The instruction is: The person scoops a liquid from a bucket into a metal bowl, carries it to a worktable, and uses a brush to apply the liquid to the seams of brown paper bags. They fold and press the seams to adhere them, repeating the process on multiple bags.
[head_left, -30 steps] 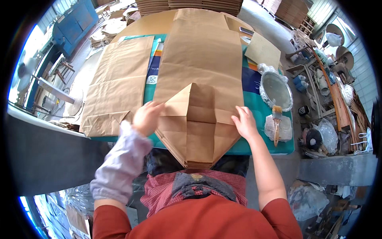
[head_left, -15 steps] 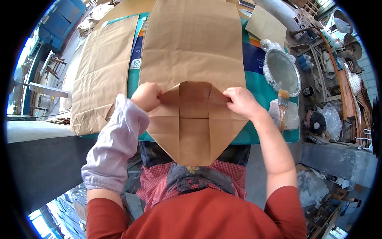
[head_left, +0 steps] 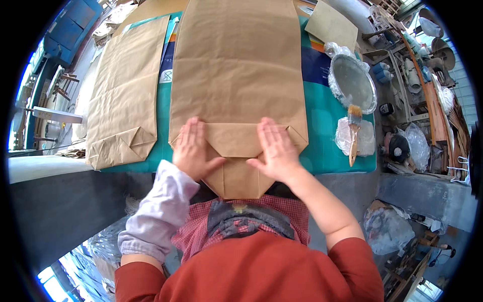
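Both palms flat on the folded bag end.
The large brown paper bag [head_left: 236,80] lies on the teal table [head_left: 327,131], its folded bottom overhanging the near edge. My left hand [head_left: 192,148] and right hand [head_left: 274,150] press it, fingers extended, grasping nothing, forearms angled inward.

**Brown paper sacks under and beside my hands**

Under both my palms lies a large flat brown paper sack [head_left: 236,75], its folded bottom flap pointing towards me. Left of my left hand [head_left: 193,148] lies a second brown sack [head_left: 126,95], flat too.
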The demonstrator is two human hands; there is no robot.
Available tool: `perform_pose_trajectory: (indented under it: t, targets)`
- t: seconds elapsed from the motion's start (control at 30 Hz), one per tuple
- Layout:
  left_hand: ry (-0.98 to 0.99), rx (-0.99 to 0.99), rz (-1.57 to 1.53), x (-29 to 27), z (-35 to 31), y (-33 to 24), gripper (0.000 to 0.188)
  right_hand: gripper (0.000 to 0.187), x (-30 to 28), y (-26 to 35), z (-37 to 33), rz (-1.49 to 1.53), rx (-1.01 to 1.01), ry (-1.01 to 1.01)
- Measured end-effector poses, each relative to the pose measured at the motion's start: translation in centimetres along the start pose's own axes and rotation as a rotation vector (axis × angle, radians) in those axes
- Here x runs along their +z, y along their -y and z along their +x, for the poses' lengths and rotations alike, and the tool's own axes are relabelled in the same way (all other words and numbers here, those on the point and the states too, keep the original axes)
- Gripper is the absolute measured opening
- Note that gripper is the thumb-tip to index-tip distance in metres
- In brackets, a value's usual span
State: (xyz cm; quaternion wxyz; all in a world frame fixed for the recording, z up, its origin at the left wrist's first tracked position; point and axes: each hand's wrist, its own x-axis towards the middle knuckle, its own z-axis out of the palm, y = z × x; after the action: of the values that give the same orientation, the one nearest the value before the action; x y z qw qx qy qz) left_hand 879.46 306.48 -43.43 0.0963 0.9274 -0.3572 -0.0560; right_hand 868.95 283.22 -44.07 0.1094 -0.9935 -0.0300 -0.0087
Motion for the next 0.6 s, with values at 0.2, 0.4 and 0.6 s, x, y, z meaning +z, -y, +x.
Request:
perform_pose_trajectory:
  t: [0.2, 0.4, 0.6]
  targets:
    - [0.061, 0.176, -0.455, -1.1, 1.5, 3.2, 0.069, 0.067, -2.1, -2.9, 0.8, 0.596, -0.044, -0.037]
    - [-0.266, -0.063, -0.377, -2.8, 6.2, -1.5, 0.050, 0.025, 0.5, -6.6, 3.2, 0.835, 0.216, -0.283]
    - [-0.322, -0.212, -0.467, -1.9, 7.2, -1.7, 0.046, 0.029, -1.8, -3.3, 2.7, 0.755, 0.167, -0.605]
